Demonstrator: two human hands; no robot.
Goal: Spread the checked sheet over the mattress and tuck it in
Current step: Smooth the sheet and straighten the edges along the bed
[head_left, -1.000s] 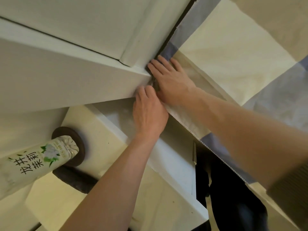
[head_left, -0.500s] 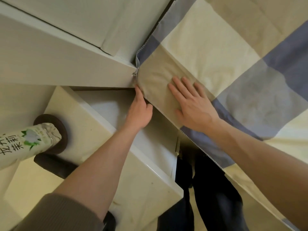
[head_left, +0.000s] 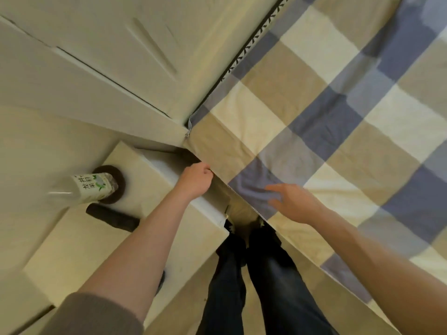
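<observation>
Pale panelled wall (head_left: pixel 101 59) and a white headboard ledge (head_left: pixel 79 110) close off the head end of the bed, with a white bedside cabinet (head_left: pixel 135 194) tight against the near corner. Checked sheet (head_left: pixel 326 112), 1 in count, lies spread over the mattress top, reaching the wall side and hanging over the near side edge, where it is not yet tucked.

Risks, largest first. The sheet may slide off the corner: it is held at 1 point only, so a hard pull downward would drag the wall-side edge out of its seam. The overhang beside the person's legs (head_left: pixel 256 281) may be stepped on. The narrow gap between cabinet and mattress may trap the tucking hand. The bottle (head_left: pixel 92 188), 1 in count, stands on 1 dark coaster (head_left: pixel 119 187) near the left forearm; an elbow swing would topple it. A dark object (head_left: pixel 113 217), 1, lies on the cabinet; its nature is unclear.

Hands: 2. Left hand (head_left: pixel 196 178) is curled closed at the sheet's corner edge, apparently pinching the fabric, though the fingertips are hidden. Right hand (head_left: pixel 294 204) is spread, fingers loose, low over a blue check; contact cannot be confirmed.
</observation>
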